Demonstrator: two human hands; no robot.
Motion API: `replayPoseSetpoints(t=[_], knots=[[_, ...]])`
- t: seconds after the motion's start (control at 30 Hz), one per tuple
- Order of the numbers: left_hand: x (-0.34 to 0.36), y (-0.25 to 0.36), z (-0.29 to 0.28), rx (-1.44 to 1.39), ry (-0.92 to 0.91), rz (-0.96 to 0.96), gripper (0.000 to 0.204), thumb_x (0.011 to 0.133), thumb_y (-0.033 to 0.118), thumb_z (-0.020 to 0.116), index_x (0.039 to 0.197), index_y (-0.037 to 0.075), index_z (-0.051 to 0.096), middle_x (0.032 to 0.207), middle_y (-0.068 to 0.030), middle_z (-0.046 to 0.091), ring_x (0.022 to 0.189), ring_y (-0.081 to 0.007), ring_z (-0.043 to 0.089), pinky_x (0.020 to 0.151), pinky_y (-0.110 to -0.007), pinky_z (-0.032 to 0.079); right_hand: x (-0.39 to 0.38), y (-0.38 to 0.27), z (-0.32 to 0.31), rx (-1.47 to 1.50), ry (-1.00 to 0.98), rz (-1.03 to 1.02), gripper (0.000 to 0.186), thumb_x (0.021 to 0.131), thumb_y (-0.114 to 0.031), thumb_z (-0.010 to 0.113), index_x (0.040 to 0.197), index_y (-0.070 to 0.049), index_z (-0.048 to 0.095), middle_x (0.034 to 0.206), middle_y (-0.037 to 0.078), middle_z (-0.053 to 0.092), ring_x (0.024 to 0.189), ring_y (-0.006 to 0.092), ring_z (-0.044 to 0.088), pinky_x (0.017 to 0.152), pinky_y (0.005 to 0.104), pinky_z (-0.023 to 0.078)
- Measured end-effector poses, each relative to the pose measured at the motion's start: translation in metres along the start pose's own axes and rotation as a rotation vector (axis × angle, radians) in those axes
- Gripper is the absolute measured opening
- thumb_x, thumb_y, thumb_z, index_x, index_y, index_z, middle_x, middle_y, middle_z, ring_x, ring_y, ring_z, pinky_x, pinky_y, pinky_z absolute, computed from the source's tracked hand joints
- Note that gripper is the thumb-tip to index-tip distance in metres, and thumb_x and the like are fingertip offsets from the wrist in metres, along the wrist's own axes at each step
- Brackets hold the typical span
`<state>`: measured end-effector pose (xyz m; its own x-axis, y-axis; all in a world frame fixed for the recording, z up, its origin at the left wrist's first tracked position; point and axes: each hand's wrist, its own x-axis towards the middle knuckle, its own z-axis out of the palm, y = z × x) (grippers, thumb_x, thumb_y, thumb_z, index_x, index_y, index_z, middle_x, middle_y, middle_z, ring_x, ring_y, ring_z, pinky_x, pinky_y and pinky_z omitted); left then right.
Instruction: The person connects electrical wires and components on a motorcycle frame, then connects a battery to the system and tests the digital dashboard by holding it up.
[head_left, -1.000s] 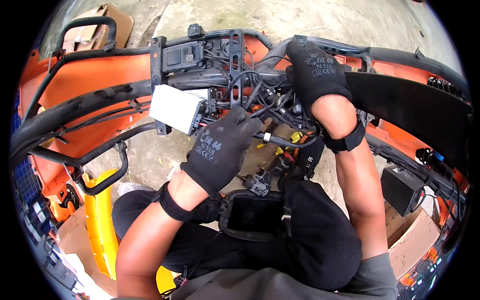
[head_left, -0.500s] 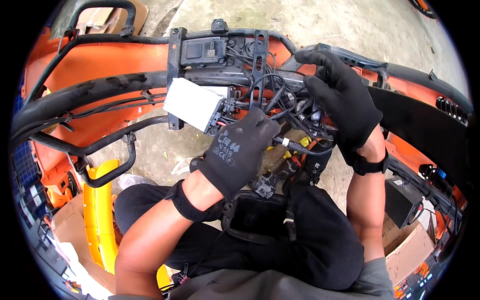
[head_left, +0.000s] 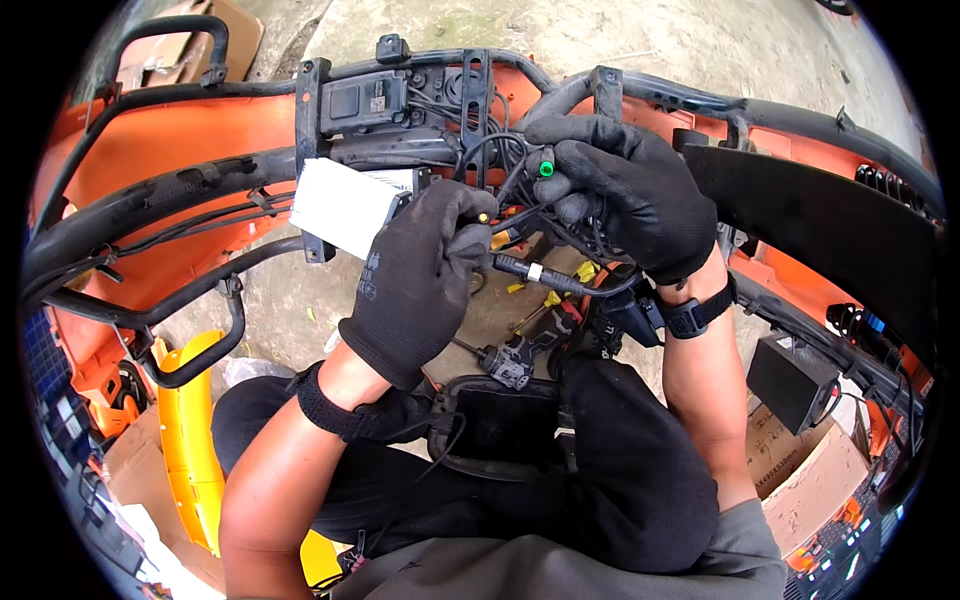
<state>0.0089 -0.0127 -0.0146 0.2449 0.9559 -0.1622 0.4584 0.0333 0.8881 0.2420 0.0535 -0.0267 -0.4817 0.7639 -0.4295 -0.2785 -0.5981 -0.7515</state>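
Left hand [head_left: 415, 275] and right hand [head_left: 640, 200], both closed in a pinch.
In the head view, a yellow-tipped connector [head_left: 483, 218] is held by the left; a green-ended connector [head_left: 546, 169] is held by the right, near but apart, right of the white box [head_left: 345, 210].

A narrow gap is separating the left hand [head_left: 415, 275] from the right hand [head_left: 640, 195]; tangled black cables [head_left: 580, 238] are crossing it. A white box [head_left: 343, 205] is blocking the left hand's outer side, and a curved black panel [head_left: 820, 210] is bounding the right's.
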Motion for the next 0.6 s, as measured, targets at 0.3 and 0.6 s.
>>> replayPoseSetpoints(t=[0.3,0.6], knots=[[-0.0008,-0.0045,0.0007,-0.008,-0.012,-0.006,0.019,0.101,0.002,0.055,0.119,-0.002,0.061,0.092,-0.0097,0.067,0.082,-0.0145,0.069,0.077,-0.03,0.056,0.0003,0.0014,-0.0027,-0.01,0.0,-0.006,0.027,0.102,-0.013,0.064,0.123,0.004,0.066,0.1,0.012,0.076,0.078,0.0118,0.074,0.067,0.0209,0.061],[-0.0001,-0.0026,0.0011,-0.003,-0.009,0.004,0.019,0.099,0.002,0.058,0.117,-0.001,0.062,0.091,-0.0103,0.066,0.083,-0.0149,0.068,0.077,-0.03,0.055,0.0005,0.0015,-0.0043,0.04,-0.03,0.0,0.026,0.104,-0.016,0.063,0.123,0.002,0.065,0.097,0.011,0.076,0.077,0.0114,0.074,0.067,0.0202,0.06]])
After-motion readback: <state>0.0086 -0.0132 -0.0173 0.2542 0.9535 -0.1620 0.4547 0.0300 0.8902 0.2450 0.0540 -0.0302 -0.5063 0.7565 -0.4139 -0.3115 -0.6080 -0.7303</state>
